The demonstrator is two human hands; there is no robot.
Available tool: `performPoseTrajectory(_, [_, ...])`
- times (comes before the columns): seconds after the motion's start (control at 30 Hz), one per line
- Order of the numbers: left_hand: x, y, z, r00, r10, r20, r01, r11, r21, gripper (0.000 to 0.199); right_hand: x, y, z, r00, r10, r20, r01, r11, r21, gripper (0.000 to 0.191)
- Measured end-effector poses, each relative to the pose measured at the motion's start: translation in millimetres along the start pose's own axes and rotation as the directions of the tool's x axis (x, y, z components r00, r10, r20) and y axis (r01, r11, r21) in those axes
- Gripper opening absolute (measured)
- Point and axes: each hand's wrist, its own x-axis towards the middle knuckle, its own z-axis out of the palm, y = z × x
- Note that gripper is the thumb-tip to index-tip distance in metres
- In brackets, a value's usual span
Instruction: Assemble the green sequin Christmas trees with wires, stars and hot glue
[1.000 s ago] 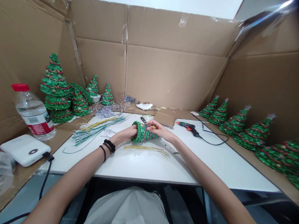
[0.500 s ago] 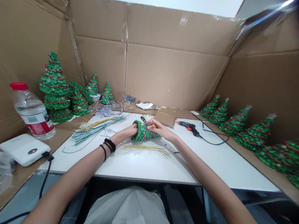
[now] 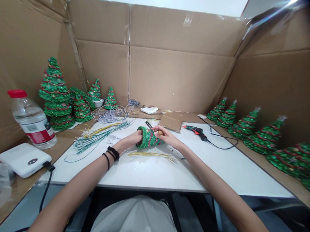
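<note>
A small green sequined cone tree (image 3: 147, 139) with red bands lies on its side above the white table top. My left hand (image 3: 132, 138) grips its near end. My right hand (image 3: 166, 134) wraps the far side, with fingers curled over it. A small yellow-orange item (image 3: 160, 132) shows between the cone and my right fingers, but I cannot tell what it is. Just behind the cone lies a small black-handled tool (image 3: 148, 124), close to both hands.
Green and yellow wire bundles (image 3: 101, 135) lie left of my hands, more yellow wires (image 3: 152, 155) lie in front, and a black-and-orange glue gun (image 3: 195, 132) lies right. Finished sequined trees (image 3: 55, 96) stand along both sides, before cardboard walls (image 3: 181, 79).
The whole view has shifted slightly, with things on the left sliding further left. My hands stay on the cone, which has barely moved.
</note>
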Motion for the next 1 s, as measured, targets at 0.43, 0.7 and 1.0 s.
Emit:
performPoseTrajectory(0.43, [-5, 5, 0.2, 1.0, 0.001, -0.01, 0.0, 0.996, 0.084, 0.02, -2, -3, 3, 0.999, -0.016, -0.033, 0.017, 1.0, 0.023, 0.037])
performPoseTrajectory(0.7, [-5, 7, -4.0, 0.999, -0.047, 0.006, 0.046, 0.996, 0.075, 0.031, 0, -6, 2, 0.936, -0.155, -0.317, 0.119, 0.984, -0.13, 0.035])
performPoseTrajectory(1.0, [-6, 10, -9.4, 0.985, -0.127, 0.119, 0.131, 0.991, -0.024, 0.025, -8, -17, -16, 0.904, -0.019, -0.428, 0.147, 0.952, 0.268, 0.046])
